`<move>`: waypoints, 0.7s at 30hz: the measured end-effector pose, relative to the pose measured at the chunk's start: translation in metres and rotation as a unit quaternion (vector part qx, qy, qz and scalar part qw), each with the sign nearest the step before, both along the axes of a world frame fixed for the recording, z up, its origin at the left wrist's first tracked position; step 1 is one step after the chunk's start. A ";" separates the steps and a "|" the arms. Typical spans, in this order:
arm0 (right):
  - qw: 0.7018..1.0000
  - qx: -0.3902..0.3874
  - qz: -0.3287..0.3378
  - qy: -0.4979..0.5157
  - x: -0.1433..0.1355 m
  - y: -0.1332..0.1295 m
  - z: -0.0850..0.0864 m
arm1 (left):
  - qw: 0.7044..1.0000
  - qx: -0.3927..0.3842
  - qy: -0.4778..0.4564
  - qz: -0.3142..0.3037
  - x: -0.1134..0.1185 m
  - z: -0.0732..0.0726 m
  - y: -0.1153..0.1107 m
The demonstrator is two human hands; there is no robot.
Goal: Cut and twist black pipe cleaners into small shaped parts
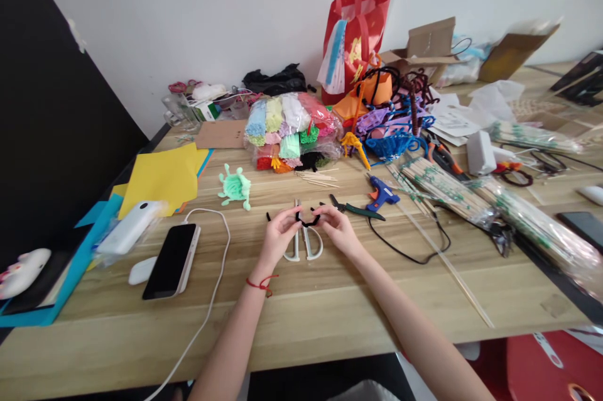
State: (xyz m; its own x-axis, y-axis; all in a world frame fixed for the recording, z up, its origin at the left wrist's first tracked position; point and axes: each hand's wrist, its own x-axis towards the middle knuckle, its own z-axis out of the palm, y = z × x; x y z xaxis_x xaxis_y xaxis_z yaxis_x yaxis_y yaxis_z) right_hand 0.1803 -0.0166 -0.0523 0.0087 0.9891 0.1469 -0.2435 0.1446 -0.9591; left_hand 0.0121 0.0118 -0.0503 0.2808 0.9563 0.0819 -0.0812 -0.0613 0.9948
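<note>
A black pipe cleaner (308, 223) is bent into a shallow curve between my two hands. My left hand (279, 234) pinches one side of it, and its tip pokes out past the fingers. On the other side, my right hand (340, 230) grips it between thumb and fingers. Under both hands lie scissors with white handles (313, 249), their blades partly hidden. A mint-green fuzzy piece with knobbed arms (235, 187) sits to the left. Dark green-handled pliers (362, 210) and a blue glue gun (380, 193) rest to the right.
Bagged bundles of coloured pipe cleaners (294, 131) stand at the back, beside a red bag (355, 43). A phone (172, 261) with a white cable lies left. Packs of wooden sticks (447, 190) and a long thin stick (452, 269) lie right. Yellow sheets (160, 178) are far left.
</note>
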 end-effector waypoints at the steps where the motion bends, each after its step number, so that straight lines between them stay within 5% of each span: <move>1: 1.000 0.005 -0.003 -0.001 0.000 0.000 0.000 | 1.000 0.000 0.001 -0.001 0.000 0.000 0.000; 21: 0.999 -0.011 -0.026 -0.023 -0.005 -0.002 0.002 | 0.999 0.000 0.006 0.032 0.000 0.002 -0.001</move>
State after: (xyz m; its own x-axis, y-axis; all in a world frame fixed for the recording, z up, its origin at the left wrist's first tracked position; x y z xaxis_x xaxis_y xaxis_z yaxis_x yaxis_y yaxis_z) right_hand 0.1752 -0.0184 -0.0503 0.0530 0.9906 0.1265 -0.1924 0.1344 -0.9721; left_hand 0.0122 0.0110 -0.0484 0.2200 0.9723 0.0793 -0.0648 -0.0666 0.9957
